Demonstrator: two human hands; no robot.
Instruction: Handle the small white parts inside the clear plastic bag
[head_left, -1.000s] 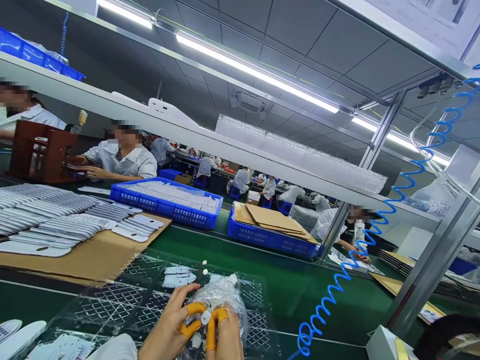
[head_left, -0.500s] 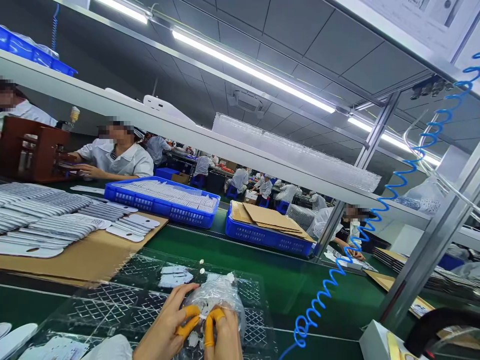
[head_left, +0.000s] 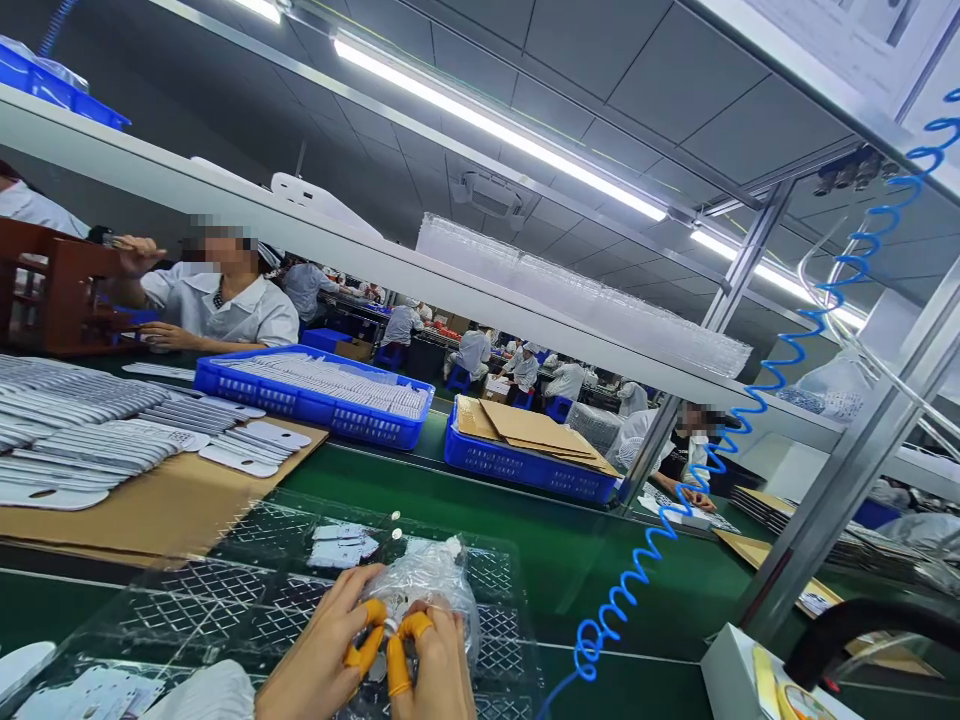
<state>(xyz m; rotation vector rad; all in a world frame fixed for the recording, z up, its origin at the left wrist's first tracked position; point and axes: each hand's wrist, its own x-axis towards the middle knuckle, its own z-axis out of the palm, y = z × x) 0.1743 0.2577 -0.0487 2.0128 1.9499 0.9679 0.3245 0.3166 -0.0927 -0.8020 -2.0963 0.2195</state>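
Plastic bag, clear and crumpled, sits between both hands above a clear mesh-patterned tray on the green belt. Left hand and right hand pinch it together at a small white part, their orange finger cots pressed against it. Just beyond lie white cards. Farther off, a blue crate holds stacked white cards, and a blue coiled hose hangs right of it.
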